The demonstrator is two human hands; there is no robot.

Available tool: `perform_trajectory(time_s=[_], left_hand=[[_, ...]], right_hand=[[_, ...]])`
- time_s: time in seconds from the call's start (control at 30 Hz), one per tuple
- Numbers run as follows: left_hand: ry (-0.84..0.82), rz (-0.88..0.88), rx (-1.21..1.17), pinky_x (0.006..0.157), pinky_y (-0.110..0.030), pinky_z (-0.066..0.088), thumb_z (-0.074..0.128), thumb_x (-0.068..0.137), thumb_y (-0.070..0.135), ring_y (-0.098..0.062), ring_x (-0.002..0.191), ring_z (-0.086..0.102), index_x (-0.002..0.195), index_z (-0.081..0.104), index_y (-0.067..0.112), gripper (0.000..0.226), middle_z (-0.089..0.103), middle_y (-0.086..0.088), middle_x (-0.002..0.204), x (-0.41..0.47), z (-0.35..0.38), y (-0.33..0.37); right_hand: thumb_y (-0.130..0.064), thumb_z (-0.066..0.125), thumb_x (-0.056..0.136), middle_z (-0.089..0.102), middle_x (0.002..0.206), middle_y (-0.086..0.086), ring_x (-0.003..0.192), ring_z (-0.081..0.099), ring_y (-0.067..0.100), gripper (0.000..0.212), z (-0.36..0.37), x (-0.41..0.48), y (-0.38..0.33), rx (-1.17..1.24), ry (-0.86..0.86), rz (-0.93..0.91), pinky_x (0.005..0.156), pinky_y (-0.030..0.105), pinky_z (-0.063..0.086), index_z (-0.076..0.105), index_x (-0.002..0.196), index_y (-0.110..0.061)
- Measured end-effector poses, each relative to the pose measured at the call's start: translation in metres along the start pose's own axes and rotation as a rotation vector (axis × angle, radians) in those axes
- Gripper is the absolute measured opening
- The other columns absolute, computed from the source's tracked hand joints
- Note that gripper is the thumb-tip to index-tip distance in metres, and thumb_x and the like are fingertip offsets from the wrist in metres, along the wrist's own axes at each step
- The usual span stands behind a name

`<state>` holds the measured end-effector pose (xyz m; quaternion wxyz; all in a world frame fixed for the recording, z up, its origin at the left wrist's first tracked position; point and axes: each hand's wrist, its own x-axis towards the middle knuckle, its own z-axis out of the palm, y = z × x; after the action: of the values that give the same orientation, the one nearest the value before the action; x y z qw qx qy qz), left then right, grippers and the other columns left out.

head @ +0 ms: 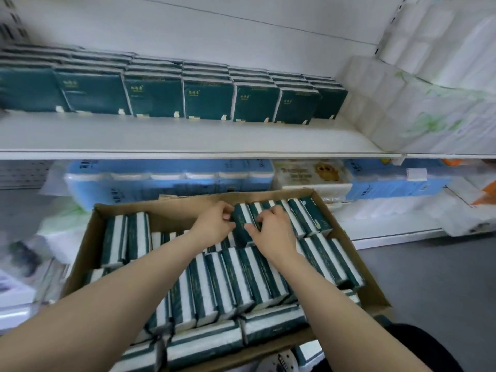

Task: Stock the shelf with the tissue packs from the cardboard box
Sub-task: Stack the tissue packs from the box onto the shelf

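Head view, near to far. Nearest my camera, at the lower right, is a dark-clothed knee (418,345). Two bare forearms reach forward from the bottom edge over an open brown cardboard box (88,253) that stands in front of the shelving. The box holds dark green and white tissue packs (230,285) standing on edge in rows, with a few lying flat along its near side. At the far row I see the left hand (214,224) and the right hand (271,229) meeting on one end pack (243,224), the leftmost of that row. The left fingers (228,213) are curled against its upper left edge. The right fingers (268,213) are curled over its top and the thumb lies on its near face, so both hands grip this pack, which sits inside the box. Beyond the box, a lower shelf carries pale blue wrapped paper bundles (166,181) and a cream-coloured pack (311,175). Above it, the white shelf (188,135) bears a row of the same dark green packs (206,99), upright, faces forward, several deep and set back from the front edge. Just right of that row stand bundles of white rolls in clear wrap (389,103).
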<state>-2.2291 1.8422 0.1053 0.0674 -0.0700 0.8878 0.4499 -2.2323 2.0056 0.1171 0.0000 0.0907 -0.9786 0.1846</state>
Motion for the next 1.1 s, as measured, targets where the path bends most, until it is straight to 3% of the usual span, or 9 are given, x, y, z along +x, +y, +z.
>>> perform_trajectory(time_s=[0.27,0.4,0.5,0.6,0.7,0.8,0.87,0.97,1.1], left_hand=[[-0.113,-0.062,-0.121,0.099,-0.038,0.048,0.059,0.092,0.007,-0.025,0.113,0.057,0.138,0.043,0.010,0.049,0.058,-0.010,0.126,-0.007,0.004,-0.001],[-0.107,-0.053,-0.141,0.097,-0.038,0.050,0.061,0.090,0.005,-0.023,0.110,0.058,0.139,0.041,0.011,0.053,0.058,-0.009,0.122,-0.012,0.002,-0.003],[0.001,0.000,-0.081,0.096,-0.036,0.050,0.066,0.087,0.006,-0.022,0.111,0.057,0.140,0.037,0.018,0.061,0.056,-0.006,0.129,-0.016,-0.007,-0.005],[0.081,0.036,-0.128,0.102,-0.039,0.047,0.068,0.086,0.006,-0.024,0.125,0.052,0.146,0.029,0.021,0.073,0.050,-0.005,0.140,-0.019,-0.022,-0.002],[0.072,0.073,-0.133,0.100,-0.027,0.039,0.067,0.089,0.012,-0.020,0.131,0.046,0.149,0.028,0.020,0.073,0.046,-0.001,0.145,-0.022,-0.036,0.008],[0.060,0.127,-0.093,0.098,-0.025,0.037,0.064,0.092,0.018,-0.017,0.128,0.049,0.144,0.039,0.022,0.058,0.052,0.001,0.140,-0.021,-0.045,0.020],[0.096,0.124,-0.132,0.102,-0.028,0.040,0.065,0.091,0.018,-0.017,0.122,0.053,0.139,0.046,0.022,0.052,0.058,0.001,0.132,-0.019,-0.049,0.027],[0.153,0.104,-0.260,0.102,-0.037,0.046,0.064,0.092,0.016,-0.017,0.114,0.057,0.133,0.050,0.021,0.044,0.061,0.003,0.121,-0.014,-0.051,0.041],[0.162,0.160,-0.356,0.095,-0.038,0.052,0.064,0.092,0.016,-0.018,0.111,0.059,0.131,0.047,0.021,0.043,0.062,0.002,0.122,-0.002,-0.049,0.065]], right_hand=[[-0.063,0.065,0.082,0.043,0.130,0.009,0.121,0.040,0.030,0.062,0.008,-0.001,-0.009,-0.142,-0.101,0.058,0.099,0.040,0.042,0.065,0.112,-0.009],[-0.049,0.070,0.081,0.040,0.135,0.010,0.125,0.037,0.031,0.051,0.004,0.002,-0.014,-0.158,-0.148,0.102,0.102,0.039,0.041,0.065,0.113,-0.009],[-0.038,0.070,0.081,0.043,0.131,0.010,0.121,0.045,0.030,0.045,-0.002,0.006,-0.015,0.037,-0.108,0.160,0.098,0.035,0.044,0.066,0.116,-0.010],[-0.030,0.070,0.080,0.057,0.123,0.007,0.103,0.060,0.023,0.044,-0.012,0.010,-0.016,0.410,-0.094,0.236,0.079,0.029,0.050,0.065,0.120,-0.013],[-0.021,0.065,0.083,0.069,0.107,0.001,0.092,0.065,0.018,0.031,-0.032,0.014,-0.019,0.618,-0.136,0.266,0.072,0.029,0.052,0.066,0.114,-0.017],[-0.011,0.062,0.085,0.070,0.101,0.002,0.096,0.065,0.019,0.021,-0.051,0.020,-0.019,0.749,-0.116,0.251,0.082,0.033,0.054,0.067,0.104,-0.017],[-0.008,0.064,0.086,0.065,0.110,0.000,0.100,0.062,0.014,0.030,-0.060,0.024,-0.015,0.831,-0.058,0.235,0.083,0.031,0.053,0.060,0.114,-0.017],[-0.017,0.070,0.089,0.059,0.114,-0.002,0.101,0.059,0.010,0.041,-0.069,0.026,-0.006,0.956,0.052,0.241,0.082,0.025,0.051,0.049,0.124,-0.019],[-0.030,0.071,0.089,0.065,0.113,-0.001,0.102,0.062,0.012,0.038,-0.073,0.031,0.006,0.885,0.131,0.200,0.090,0.034,0.054,0.054,0.122,-0.018]])
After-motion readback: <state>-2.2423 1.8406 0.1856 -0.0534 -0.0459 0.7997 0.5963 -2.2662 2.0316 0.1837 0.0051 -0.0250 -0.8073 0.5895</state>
